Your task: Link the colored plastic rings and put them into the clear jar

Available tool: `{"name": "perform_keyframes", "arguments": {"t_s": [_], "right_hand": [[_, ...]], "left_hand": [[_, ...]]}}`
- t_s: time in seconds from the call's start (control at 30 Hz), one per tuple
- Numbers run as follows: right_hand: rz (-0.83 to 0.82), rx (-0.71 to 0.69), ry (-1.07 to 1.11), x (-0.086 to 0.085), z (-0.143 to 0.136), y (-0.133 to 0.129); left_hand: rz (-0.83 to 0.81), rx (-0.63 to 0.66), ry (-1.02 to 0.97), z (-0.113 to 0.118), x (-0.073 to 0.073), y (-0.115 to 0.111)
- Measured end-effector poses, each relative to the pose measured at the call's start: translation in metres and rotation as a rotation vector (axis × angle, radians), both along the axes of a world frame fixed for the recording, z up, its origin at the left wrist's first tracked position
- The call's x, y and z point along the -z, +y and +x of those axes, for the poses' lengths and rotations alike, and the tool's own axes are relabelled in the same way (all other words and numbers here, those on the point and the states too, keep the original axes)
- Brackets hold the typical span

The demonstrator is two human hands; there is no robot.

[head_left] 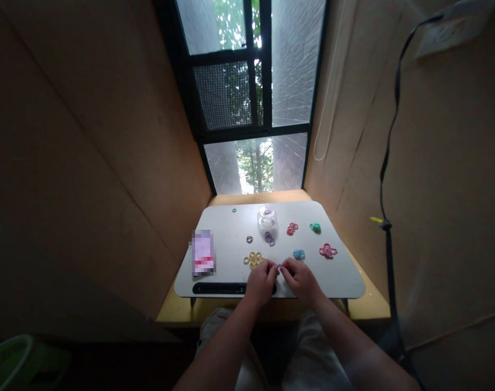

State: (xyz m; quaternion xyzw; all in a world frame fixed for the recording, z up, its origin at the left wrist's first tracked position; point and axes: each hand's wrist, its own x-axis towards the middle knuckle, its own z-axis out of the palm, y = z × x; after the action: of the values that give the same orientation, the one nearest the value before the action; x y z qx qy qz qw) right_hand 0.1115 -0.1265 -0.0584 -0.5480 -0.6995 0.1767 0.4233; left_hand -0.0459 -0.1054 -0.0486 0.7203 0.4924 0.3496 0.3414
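My left hand [262, 279] and my right hand [298, 278] meet above the front of a white lap table [226, 244]. Both are closed, fingertips pinching a small purple hair tie [279, 266] between them. Just behind my left hand lies a group of yellow hair ties [253, 258], partly covered by it. A pile of blue hair ties [299, 254] sits close behind my right hand. Purple hair ties [269, 238] rest by a clear plastic jar [267, 220]. Red hair ties [292, 228], green hair ties [315, 227] and pink hair ties [327, 250] lie in separate piles on the right.
A single grey hair tie [249, 239] and a small green one [234, 210] lie apart. At the left is a blurred pink and purple item [204, 253]. A black slot [218, 288] runs along the front edge. A black cord [389, 271] hangs at the right.
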Motion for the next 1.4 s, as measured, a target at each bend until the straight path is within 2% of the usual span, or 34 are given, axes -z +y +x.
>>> {"name": "perform_keyframes", "arguments": {"t_s": [0.33,0.63,0.83,1.1,1.4], "right_hand": [[0.005,0.008,0.006,-0.0025,-0.0017,-0.0012],[-0.001,-0.039,0.003,-0.0001,-0.0020,0.0002],[-0.001,-0.012,0.052,0.0034,-0.0007,0.0007],[0.025,-0.048,0.019,-0.0039,-0.0021,-0.0008],[0.029,-0.072,-0.019,0.0021,-0.0011,0.0023]], "left_hand": [[0.031,0.016,0.046,0.0008,0.0030,0.0009],[0.015,0.044,0.112,0.0001,0.0044,0.0037],[0.014,0.055,0.115,-0.0002,0.0019,0.0022],[0.017,0.053,0.132,-0.0005,-0.0026,-0.0002],[0.040,0.035,0.146,0.0019,0.0037,0.0032]]}}
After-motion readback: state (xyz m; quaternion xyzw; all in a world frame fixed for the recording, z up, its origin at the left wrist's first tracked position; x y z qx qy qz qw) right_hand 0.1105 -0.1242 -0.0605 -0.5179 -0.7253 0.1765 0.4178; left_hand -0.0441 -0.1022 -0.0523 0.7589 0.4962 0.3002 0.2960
